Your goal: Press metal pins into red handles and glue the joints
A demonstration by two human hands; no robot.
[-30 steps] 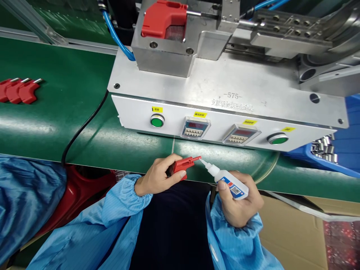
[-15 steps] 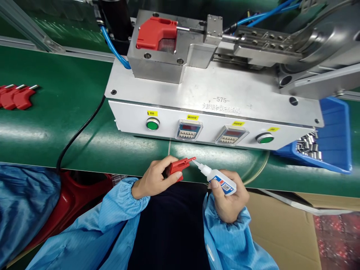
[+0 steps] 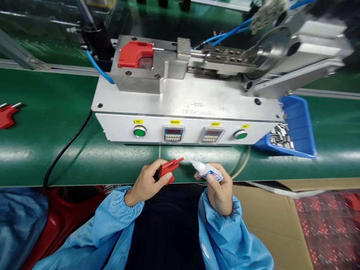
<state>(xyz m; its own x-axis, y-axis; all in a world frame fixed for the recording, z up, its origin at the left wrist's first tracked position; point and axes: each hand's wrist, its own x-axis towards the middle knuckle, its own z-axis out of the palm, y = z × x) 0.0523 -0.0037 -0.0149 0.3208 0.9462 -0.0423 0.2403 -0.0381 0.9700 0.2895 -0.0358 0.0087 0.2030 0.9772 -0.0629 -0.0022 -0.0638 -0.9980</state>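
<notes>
My left hand [image 3: 147,182] grips a red plastic part [image 3: 168,169] between thumb and fingers, its thin prong pointing right. In my right hand [image 3: 219,191] is a small white glue bottle [image 3: 209,171] with a blue and red label, tilted so that its nozzle points left. A short gap lies between the nozzle and the prong's tip. Beyond both hands stands a metal machine [image 3: 180,107], and another red part [image 3: 135,54] sits in its fixture block [image 3: 140,83] with a metal rod at its right end.
A blue bin [image 3: 306,129] with many small metal sleeves [image 3: 282,137] stands right of the machine. Red parts with metal pins [image 3: 7,115] lie on the green bench [image 3: 56,150] at left. A black cable [image 3: 67,148] crosses the bench. Below right are a cardboard box [image 3: 270,221] and plastic-wrapped red pieces [image 3: 329,225].
The glue bottle's nozzle has drawn away from the red part's prong, leaving a wider gap. The bottle lies flatter. The whole view has shifted, with the machine now further left.
</notes>
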